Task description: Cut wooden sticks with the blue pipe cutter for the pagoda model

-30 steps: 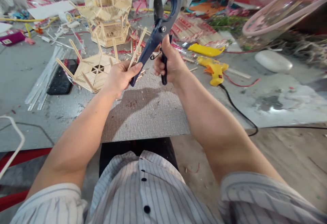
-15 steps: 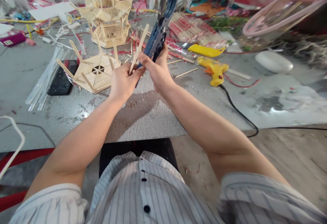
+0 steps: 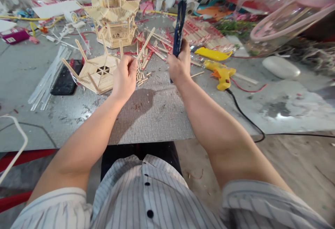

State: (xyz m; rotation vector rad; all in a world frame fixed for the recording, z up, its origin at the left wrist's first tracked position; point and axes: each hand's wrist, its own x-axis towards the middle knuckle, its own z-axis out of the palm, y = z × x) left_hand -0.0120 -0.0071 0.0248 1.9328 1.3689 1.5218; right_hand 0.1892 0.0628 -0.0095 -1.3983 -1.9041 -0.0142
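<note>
My left hand (image 3: pixel 126 75) is closed, pinching a thin wooden stick (image 3: pixel 146 42) that points up and away. Just left of it lies a hexagonal stick base (image 3: pixel 91 79) with several short posts standing on its rim. My right hand (image 3: pixel 181 63) is wrapped round a dark blue hand cutter (image 3: pixel 179 27), held upright and seen edge-on, so its jaws are hard to make out. The stick and the cutter are apart. Beyond my left hand, short cut stick pieces (image 3: pixel 141 79) lie scattered on the table.
A tiered stick pagoda (image 3: pixel 115 23) stands behind the base. To the right lie a yellow glue gun (image 3: pixel 222 75) with a black cord, a yellow saw-edged piece (image 3: pixel 213 54) and a white oval object (image 3: pixel 280 66). Clear glue sticks (image 3: pixel 49 79) and a black phone (image 3: pixel 65 82) lie left.
My hands have moved apart. The cutter has gone right and turned more upright, away from the stick. The stick stays in my left hand, and the cut pieces have come into view.
</note>
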